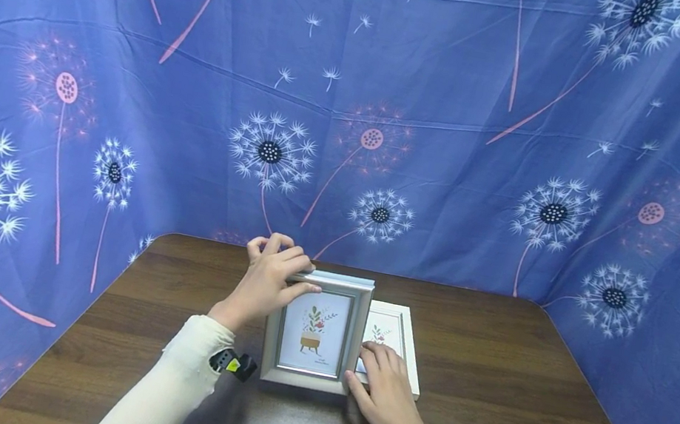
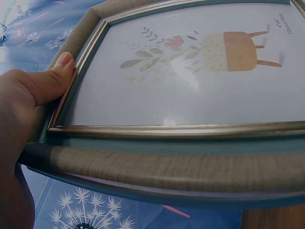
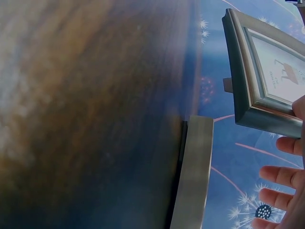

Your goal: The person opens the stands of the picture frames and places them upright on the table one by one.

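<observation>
Now we have the grey frame (image 1: 316,332) standing upright on the desk (image 1: 519,392), near its front middle, print facing us — a potted plant on a small stand. Our left hand (image 1: 266,282) grips the frame's top left corner: fingers curl over the top edge, and the left wrist view shows the thumb (image 2: 50,83) pressed flat on the moulding beside the glass. Our right hand (image 1: 384,392) sits at the frame's lower right corner, fingers straight and relaxed, lying partly over the white frame (image 1: 409,343) that rests flat on the desk just behind and to the right. Whether the right thumb actually touches the grey frame we cannot tell from the head view; in the right wrist view the fingers (image 3: 281,176) are spread and loose, closed on nothing, with the grey frame's corner close above them.

We judge the step in hand to be setting the grey frame upright and steadying it — the left hand does the holding, the right guards the base. A small tab shows behind the frame in the right wrist view, perhaps its easel leg, but we cannot say whether it is opened out.

Next, as we judge it, the move calls for a firm footing at the back before the left hand eases off the top corner, slowly, so the frame does not tip onto the white frame. The blue dandelion cloth (image 1: 130,94) walls in the desk on three sides.
</observation>
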The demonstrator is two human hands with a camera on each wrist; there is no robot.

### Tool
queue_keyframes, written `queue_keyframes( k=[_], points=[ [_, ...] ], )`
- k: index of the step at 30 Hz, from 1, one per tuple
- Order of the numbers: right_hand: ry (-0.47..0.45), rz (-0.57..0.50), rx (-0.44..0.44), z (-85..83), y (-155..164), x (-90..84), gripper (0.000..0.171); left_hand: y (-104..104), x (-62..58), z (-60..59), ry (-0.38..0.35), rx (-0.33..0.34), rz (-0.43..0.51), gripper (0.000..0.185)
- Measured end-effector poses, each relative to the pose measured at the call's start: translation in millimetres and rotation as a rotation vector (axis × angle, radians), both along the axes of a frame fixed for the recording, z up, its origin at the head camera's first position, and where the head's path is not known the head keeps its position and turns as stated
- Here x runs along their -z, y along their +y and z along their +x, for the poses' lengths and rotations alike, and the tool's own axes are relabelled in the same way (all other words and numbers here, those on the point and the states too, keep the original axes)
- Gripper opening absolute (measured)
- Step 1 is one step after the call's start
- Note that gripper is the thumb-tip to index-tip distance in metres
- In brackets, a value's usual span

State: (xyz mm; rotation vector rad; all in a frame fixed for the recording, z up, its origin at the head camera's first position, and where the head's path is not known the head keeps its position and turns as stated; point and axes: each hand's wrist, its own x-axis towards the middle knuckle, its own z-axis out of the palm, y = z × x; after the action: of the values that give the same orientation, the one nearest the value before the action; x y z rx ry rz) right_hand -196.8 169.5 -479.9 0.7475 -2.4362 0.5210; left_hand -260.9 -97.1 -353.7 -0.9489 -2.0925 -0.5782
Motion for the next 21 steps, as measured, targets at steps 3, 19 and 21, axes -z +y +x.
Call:
queue_keyframes(
  k=[3, 19, 21],
  points=[
    [0.022, 0.002, 0.000, -0.7, -0.3, -0.6, 0.033, 0.3, -0.3, -0.4, 0.004, -0.001, 0.002, 0.024],
    [0.102, 0.005, -0.012, -7.2, -3.9, -9.1, 0.027, -0.3, -7.1, -1.6, 0.022, -0.014, 0.017, 0.024],
    [0.107, 0.010, -0.011, -8.0, -4.6, -10.7, 0.027, -1.0, -7.8, -2.1, 0.021, -0.017, 0.019, 0.023]
  ],
)
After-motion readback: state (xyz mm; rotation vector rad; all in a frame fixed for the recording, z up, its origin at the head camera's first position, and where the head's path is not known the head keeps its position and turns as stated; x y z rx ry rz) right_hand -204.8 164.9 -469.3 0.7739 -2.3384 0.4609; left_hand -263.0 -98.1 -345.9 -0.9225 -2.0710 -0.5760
